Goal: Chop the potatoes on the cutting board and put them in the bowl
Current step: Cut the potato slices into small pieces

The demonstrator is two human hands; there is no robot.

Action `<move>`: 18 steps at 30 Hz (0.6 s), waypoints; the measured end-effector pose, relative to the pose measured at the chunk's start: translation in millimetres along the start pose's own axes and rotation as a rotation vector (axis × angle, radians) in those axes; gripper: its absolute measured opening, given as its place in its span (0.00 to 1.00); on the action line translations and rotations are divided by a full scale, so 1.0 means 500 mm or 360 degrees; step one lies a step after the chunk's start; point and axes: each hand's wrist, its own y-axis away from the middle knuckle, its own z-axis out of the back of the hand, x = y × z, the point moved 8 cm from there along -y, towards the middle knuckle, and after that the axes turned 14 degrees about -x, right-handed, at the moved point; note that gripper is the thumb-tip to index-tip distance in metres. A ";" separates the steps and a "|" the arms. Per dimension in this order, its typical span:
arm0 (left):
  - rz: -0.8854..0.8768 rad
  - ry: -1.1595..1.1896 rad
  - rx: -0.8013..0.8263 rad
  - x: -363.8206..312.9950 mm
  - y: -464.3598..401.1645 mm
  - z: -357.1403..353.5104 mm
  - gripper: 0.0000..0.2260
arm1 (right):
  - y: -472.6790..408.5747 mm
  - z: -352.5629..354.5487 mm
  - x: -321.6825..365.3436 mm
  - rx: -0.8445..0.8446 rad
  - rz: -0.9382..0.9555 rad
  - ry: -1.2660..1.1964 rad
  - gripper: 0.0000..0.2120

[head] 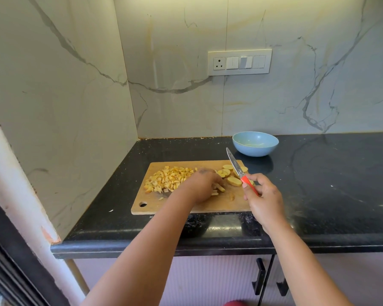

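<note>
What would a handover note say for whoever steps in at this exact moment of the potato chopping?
Right hand grips the knife by its red handle, blade lifted off the board and pointing away.
Left hand rests on the cutting board, fingers on a few potato strips.
Done: a pile of diced potato lies on the board's left half.
Left: several round potato slices at the board's far right are uncut. The blue bowl behind the board holds no potato that I can see, so all the transfer remains.
</note>
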 end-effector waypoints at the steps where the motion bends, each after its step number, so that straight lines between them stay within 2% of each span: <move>1: -0.0014 -0.0050 0.0040 -0.001 -0.004 -0.005 0.17 | 0.000 0.000 0.000 0.0001 0.0005 0.0004 0.07; 5: -0.0036 -0.0158 0.0017 0.003 -0.013 0.008 0.11 | -0.001 0.001 0.001 -0.0008 0.0019 -0.0001 0.07; 9: 0.0074 -0.0116 -0.0125 0.029 0.006 0.036 0.07 | 0.001 0.002 0.005 -0.0007 0.0031 -0.0026 0.07; 13: 0.0103 0.0027 -0.0182 0.030 0.045 0.052 0.10 | 0.001 0.003 0.005 -0.0018 0.0026 -0.0021 0.06; 16: 0.0092 0.0089 -0.0149 0.024 0.069 0.040 0.19 | 0.003 0.005 0.006 -0.0035 0.0029 -0.0023 0.06; 18: 0.0108 0.0040 -0.0116 0.026 0.073 0.025 0.18 | 0.004 0.006 0.006 -0.0040 0.0037 -0.0028 0.06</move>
